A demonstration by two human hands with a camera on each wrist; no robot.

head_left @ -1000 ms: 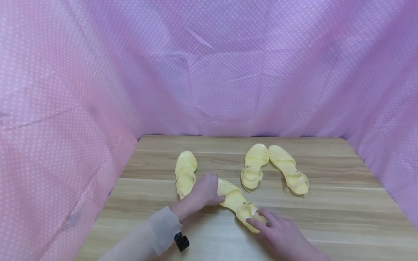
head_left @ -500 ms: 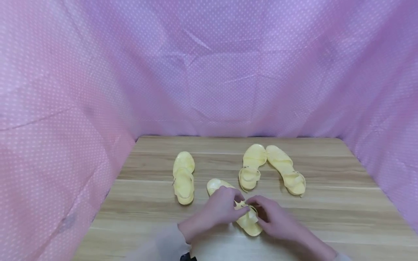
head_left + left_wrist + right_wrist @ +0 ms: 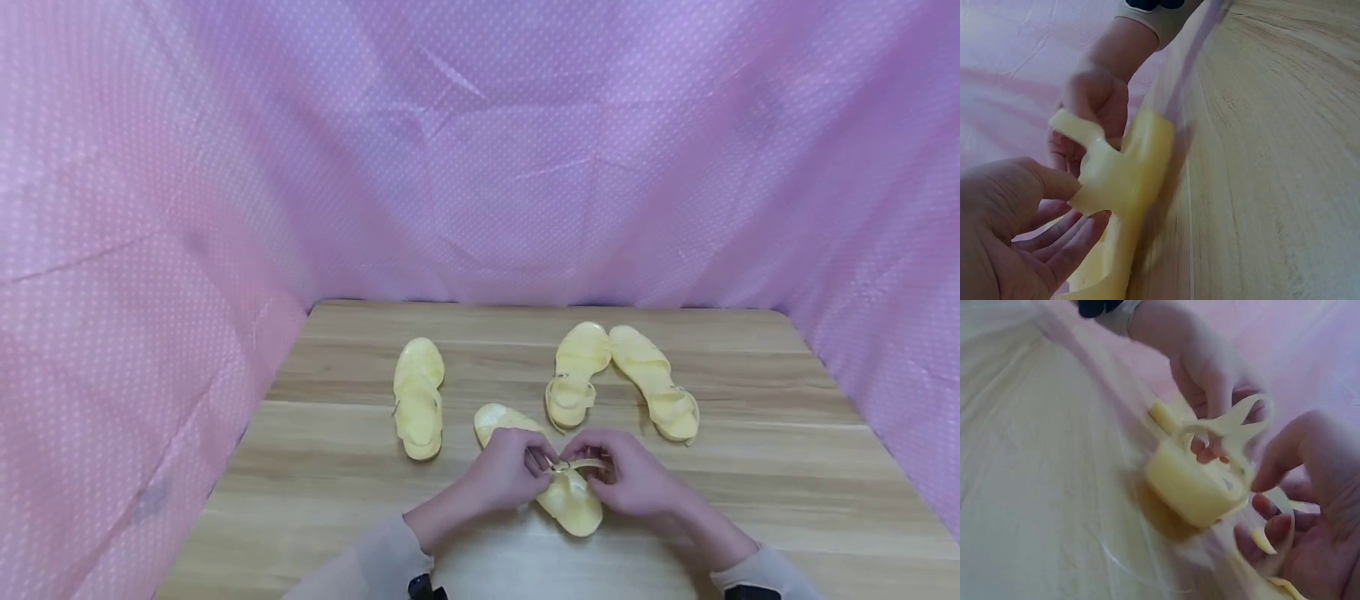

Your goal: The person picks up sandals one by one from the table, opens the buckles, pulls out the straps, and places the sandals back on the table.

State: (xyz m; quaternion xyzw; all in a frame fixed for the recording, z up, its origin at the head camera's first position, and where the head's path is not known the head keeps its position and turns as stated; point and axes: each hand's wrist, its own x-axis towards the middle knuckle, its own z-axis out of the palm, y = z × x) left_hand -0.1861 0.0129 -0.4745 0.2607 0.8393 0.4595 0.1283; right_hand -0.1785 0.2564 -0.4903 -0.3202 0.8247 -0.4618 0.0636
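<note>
At the far left of the wooden surface [image 3: 337, 467], a single yellow sandal [image 3: 417, 397] lies flat with its toe pointing away, well apart from the hands. Just to its right, at the near middle, another yellow sandal, the held sandal [image 3: 558, 487], lies slanted on the wood with its heel toward the person. The left hand [image 3: 504, 477] meets it from the left, thumb and fingers curled and pinching the ankle strap [image 3: 581, 464]. The right hand [image 3: 633, 482] meets it from the right and pinches the same strap, so the two hands nearly touch above the heel. In the wrist views the strap stands lifted off the sole between the fingertips. Farther back and to the right, a pair of yellow sandals [image 3: 618, 379] lies with toes touching and heels spread. Pink dotted cloth [image 3: 480, 150] walls in the surface on three sides.
</note>
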